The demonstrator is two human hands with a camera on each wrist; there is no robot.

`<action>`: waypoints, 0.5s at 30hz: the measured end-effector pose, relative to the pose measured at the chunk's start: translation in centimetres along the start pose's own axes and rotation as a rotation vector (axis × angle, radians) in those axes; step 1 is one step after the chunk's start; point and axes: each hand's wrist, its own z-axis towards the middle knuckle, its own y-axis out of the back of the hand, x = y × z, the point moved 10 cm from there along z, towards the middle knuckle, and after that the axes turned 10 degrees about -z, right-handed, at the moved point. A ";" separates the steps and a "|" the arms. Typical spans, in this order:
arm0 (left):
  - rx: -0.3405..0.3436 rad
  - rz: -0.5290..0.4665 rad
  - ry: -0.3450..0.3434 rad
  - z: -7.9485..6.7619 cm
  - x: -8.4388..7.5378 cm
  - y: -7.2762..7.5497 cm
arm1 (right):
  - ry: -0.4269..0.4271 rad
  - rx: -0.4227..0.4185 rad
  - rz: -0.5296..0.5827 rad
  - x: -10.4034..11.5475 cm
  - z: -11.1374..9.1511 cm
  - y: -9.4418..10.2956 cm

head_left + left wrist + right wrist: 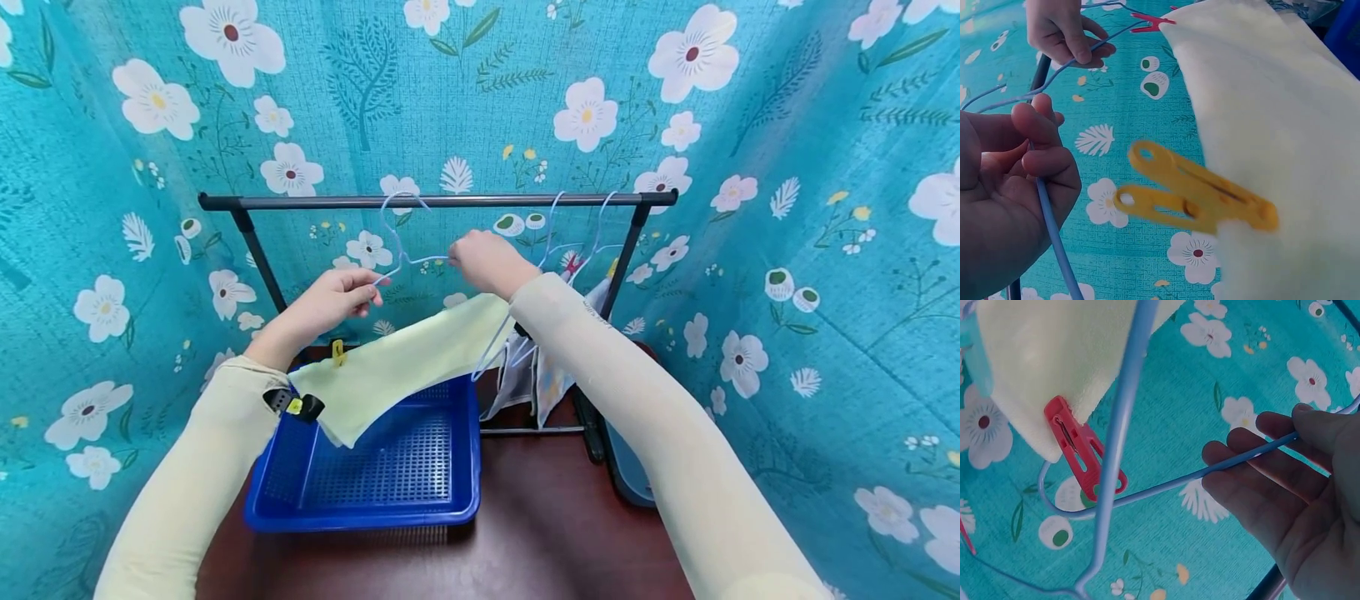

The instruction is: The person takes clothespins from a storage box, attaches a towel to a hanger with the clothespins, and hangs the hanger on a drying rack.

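Note:
A light-blue wire clothes hanger point(402, 243) has its hook at the dark rail; I cannot tell whether the rail bears its weight. My left hand point(341, 298) grips the hanger's left arm, fingers curled round the wire. On the other arm, my right hand point(486, 260) holds the wire between thumb and fingers. A pale yellow-green cloth point(405, 358) hangs slantwise below both hands. At its left end sits a yellow clothespin point(1204, 194), and at the other end a red clothespin point(1079, 447) clips a corner by the hanger wire.
The dark metal rail point(300, 202) spans a rack before a floral teal curtain point(465, 100). More hangers point(597, 237) with small cloths point(551, 383) hang at its right end. A blue plastic basket point(360, 523) stands on the brown table point(540, 517), with a blue-grey container point(633, 475) at right.

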 end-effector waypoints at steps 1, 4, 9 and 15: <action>0.003 0.008 0.001 -0.1 0.0 0.0 | -0.009 0.004 0.008 -0.3 -0.1 0.1; 0.022 0.014 -0.004 -0.2 -0.1 -0.3 | -0.033 0.021 0.029 -1.3 -0.3 0.3; 0.055 -0.018 -0.013 -0.2 -0.3 -1.0 | -0.019 0.039 0.031 -2.2 -0.2 0.4; 0.037 -0.073 -0.009 0.2 -0.6 -2.4 | -0.033 0.018 0.009 -3.2 -0.3 0.6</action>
